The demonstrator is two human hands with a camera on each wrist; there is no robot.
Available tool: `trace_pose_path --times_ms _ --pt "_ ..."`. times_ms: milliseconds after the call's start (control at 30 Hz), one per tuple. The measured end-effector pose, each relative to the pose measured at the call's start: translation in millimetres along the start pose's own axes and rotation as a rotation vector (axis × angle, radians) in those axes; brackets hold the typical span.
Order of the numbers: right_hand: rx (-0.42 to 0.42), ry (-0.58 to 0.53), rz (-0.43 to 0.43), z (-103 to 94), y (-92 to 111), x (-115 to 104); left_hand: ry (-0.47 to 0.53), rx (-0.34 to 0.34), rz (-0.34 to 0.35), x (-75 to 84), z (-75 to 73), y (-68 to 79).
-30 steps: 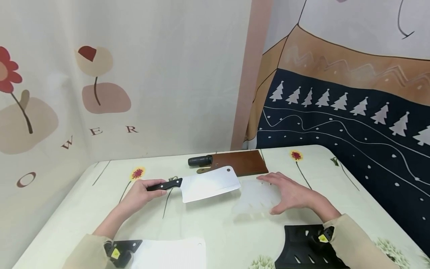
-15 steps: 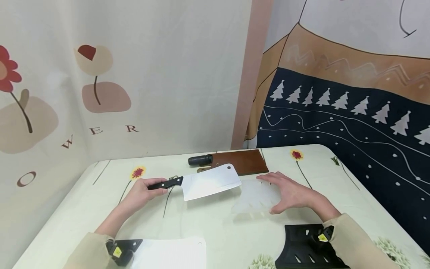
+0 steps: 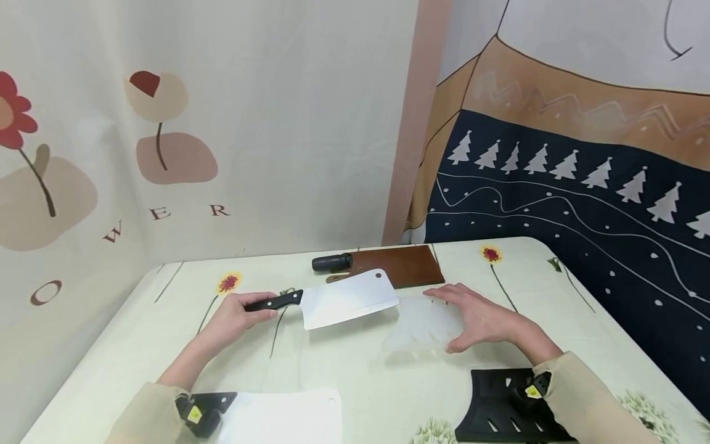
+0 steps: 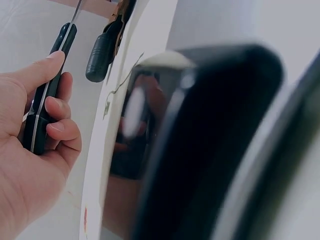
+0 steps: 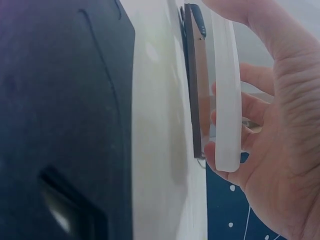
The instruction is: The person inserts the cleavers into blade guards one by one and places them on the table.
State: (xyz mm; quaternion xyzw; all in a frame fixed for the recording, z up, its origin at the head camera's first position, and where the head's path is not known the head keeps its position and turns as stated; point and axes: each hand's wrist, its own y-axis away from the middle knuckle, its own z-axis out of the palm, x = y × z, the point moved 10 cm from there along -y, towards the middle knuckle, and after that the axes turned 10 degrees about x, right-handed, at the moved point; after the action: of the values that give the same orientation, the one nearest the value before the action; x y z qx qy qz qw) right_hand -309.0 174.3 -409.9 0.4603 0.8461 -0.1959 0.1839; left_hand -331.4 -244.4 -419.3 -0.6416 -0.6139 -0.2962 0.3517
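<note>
My left hand (image 3: 230, 320) grips the black riveted handle of a cleaver (image 3: 350, 300). Its broad, bright blade points right, over the table, with a hole near the far corner. In the left wrist view, the thumb lies along the handle (image 4: 50, 90) and the fingers curl around it. My right hand (image 3: 481, 317) holds a translucent white slotted panel (image 3: 424, 327) by its right side, the thumb at the near edge and the fingertips at the far one. That panel (image 5: 228, 105) appears edge-on in the right wrist view. The cleaver's blade tip comes close to the panel's left side.
A brown sheath (image 3: 410, 266) with a black-handled tool (image 3: 331, 263) lies at the back. At the front right, under my wrist, is a black slotted panel (image 3: 493, 401). A white board (image 3: 283, 419) lies at the front left. Curtains stand behind the table.
The cleaver's blade has risen very slightly. Both hands keep the same grips, and the white panel stays almost still. The whole view shifts a little.
</note>
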Motion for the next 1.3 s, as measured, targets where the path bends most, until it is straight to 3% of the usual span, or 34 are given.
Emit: trace_pose_path --times_ms 400,867,1067,1300 --pt "-0.001 -0.062 0.036 2.2 -1.7 -1.3 0.025 0.033 0.005 0.5 -3.7 7.7" --pt "-0.01 -0.074 0.067 1.4 -2.8 -0.2 0.059 0.048 0.016 -1.1 -4.8 4.4" --pt "-0.005 -0.086 0.082 3.0 -4.2 3.1 0.078 0.026 -0.014 -4.3 -2.7 6.2" --pt "0.034 -0.053 0.078 -1.0 -8.0 4.8 0.124 -0.045 -0.034 -3.6 2.7 7.0"
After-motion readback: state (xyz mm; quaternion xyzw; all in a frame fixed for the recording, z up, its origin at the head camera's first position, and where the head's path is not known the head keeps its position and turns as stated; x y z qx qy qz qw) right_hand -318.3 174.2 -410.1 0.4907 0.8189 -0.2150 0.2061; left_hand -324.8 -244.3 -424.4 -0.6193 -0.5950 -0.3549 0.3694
